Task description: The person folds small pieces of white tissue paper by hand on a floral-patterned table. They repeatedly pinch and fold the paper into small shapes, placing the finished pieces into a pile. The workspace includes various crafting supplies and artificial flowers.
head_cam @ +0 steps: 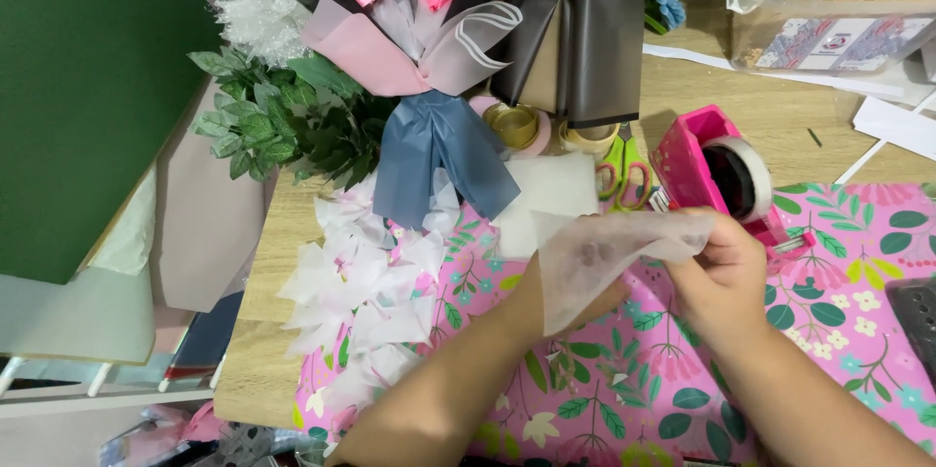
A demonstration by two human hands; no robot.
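Wooden tabletop (741, 101) spreads under your arms, half covered by a pink floral sheet (838, 330) that your forearms cross. Your hands meet above that sheet, and between them you hold a piece of thin white tissue (595, 257), folded into a rough cone. Your right hand (726, 277) pinches its upper right edge, fingers closed on the paper. Your left hand (561, 306) sits behind and under the tissue, mostly hidden by it; it seems to grip the lower part, though the fingers cannot be seen clearly. To your left, a heap of similar folded white pieces (366, 301) lies along the edge of the floral sheet. Just beyond your right hand stands a pink tape dispenser (717, 175), with green scissors (624, 175) beside it and a flat white sheet (551, 199) next to those. Farther back lie a wrapped bouquet (409, 23) with pink roses, a blue-grey wrap (439, 160) below it, green leaves (288, 121) to its left, and a few ribbon rolls (517, 126) near the scissors.
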